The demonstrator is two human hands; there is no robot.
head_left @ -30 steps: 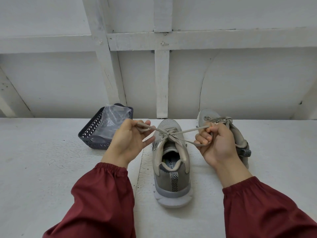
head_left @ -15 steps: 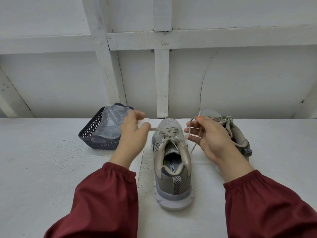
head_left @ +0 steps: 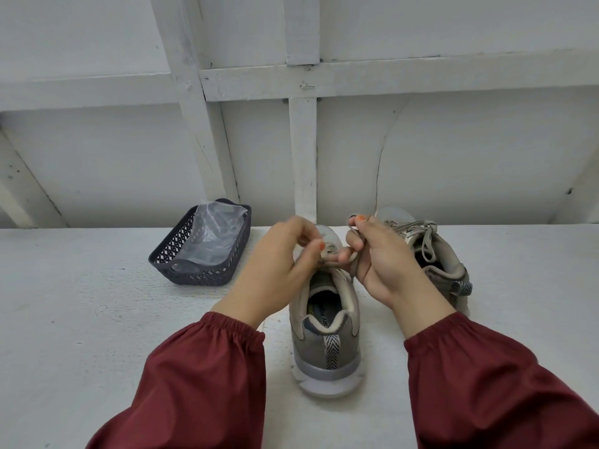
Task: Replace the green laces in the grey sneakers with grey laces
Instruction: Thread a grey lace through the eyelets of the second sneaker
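Head view looks down on 2 grey sneakers standing on a white painted surface [head_left: 81, 319], heels toward the person and toes toward a white boarded wall [head_left: 453, 157]. The near sneaker [head_left: 325, 345] sits in the middle, upright, its heel tab with a chevron pattern facing the camera and its opening showing printed lettering on the insole. The far sneaker [head_left: 434, 264] stands just beside it to the right and a little further back, already threaded with a grey lace that lies in loose loops over its tongue.

Both hands meet over the throat of the near sneaker. The left hand [head_left: 278, 267] is pinched shut, thumb and forefinger closed on a strand of the grey lace [head_left: 355, 267] just above the top eyelets. The right hand [head_left: 382, 257] is curled closed around the other part of the same lace, which wraps down across its fingers and runs toward the left hand's fingertips; the 2 hands nearly touch. Orange polish shows on the nails. How the lace is crossed or knotted between the fingers cannot be made out. Dark red sleeves [head_left: 207, 377] with elastic cuffs cover both forearms.

To the left, well apart from the sneakers, a dark lattice basket [head_left: 168, 254] rests on the surface near the wall, holding a crumpled clear plastic bag [head_left: 214, 231].
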